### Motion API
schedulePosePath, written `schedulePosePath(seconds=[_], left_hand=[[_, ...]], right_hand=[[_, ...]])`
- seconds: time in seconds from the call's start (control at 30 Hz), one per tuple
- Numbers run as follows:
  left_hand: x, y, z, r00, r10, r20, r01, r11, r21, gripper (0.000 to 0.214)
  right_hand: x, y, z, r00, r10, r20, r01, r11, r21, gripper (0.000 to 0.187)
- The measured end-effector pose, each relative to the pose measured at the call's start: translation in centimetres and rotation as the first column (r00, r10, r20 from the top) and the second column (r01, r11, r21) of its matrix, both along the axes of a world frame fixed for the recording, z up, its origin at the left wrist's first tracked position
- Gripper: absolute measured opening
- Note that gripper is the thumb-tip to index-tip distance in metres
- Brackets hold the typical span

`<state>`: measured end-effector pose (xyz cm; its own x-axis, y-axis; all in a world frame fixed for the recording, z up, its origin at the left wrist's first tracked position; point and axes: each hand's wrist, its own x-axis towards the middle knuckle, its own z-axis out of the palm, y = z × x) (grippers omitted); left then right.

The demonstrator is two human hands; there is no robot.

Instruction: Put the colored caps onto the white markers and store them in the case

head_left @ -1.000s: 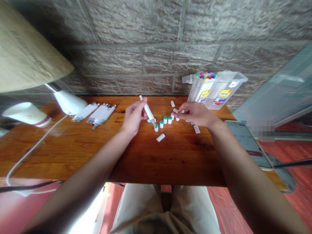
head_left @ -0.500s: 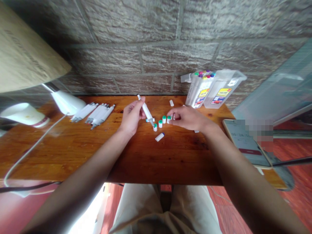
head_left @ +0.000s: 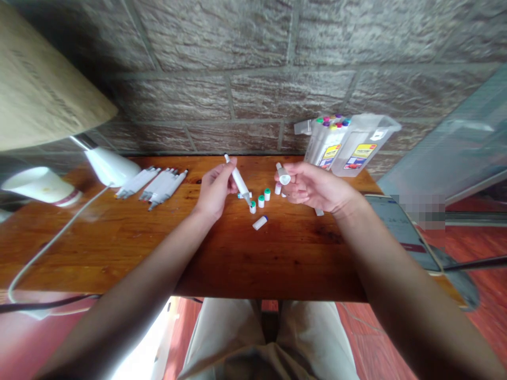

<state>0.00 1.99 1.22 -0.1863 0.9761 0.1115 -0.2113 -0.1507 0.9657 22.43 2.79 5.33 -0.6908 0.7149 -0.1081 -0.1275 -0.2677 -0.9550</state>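
My left hand grips a white uncapped marker, held slanted with its lower tip just above the desk. My right hand is raised a little over the desk and pinches a small white marker cap between thumb and fingers. Between the hands stand up to three green-topped caps in a short row. A blue-ended cap lies on its side nearer to me. More white caps lie under and behind my right hand.
Several uncapped white markers lie in a row at the left of the wooden desk. A clear case of coloured markers and an empty clear case stand by the brick wall. A white lamp, its cable and a phone flank the work area.
My right hand has lifted off the desk, turned palm up and now holds a white cap; one green-topped cap has gone from the row. The left hand and marker have hardly moved.
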Motion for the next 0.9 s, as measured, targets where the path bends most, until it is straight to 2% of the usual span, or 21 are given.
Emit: schedulePosePath(seconds=[0.13, 0.27, 0.6, 0.9], left_hand=[[-0.02, 0.02, -0.03, 1.000, -0.003, 0.005, 0.003, 1.000, 0.008, 0.048], [-0.01, 0.01, -0.06, 1.000, -0.010, -0.004, 0.010, 1.000, 0.025, 0.047], [0.03, -0.04, -0.03, 1.000, 0.000, -0.012, 0.000, 1.000, 0.005, 0.048], [0.02, -0.04, -0.12, 1.000, -0.008, -0.015, 0.009, 1.000, 0.023, 0.048]], right_hand=[[-0.16, -0.03, -0.09, 0.996, 0.064, -0.066, -0.070, 0.994, -0.083, 0.021], [-0.02, -0.02, -0.07, 0.997, 0.049, -0.057, -0.055, 0.993, -0.108, 0.018], [0.12, -0.34, 0.30, 0.999, 0.036, -0.018, -0.038, 0.993, -0.116, 0.018], [0.13, -0.44, 0.35, 0.995, 0.093, -0.021, -0.095, 0.993, -0.072, 0.014]])
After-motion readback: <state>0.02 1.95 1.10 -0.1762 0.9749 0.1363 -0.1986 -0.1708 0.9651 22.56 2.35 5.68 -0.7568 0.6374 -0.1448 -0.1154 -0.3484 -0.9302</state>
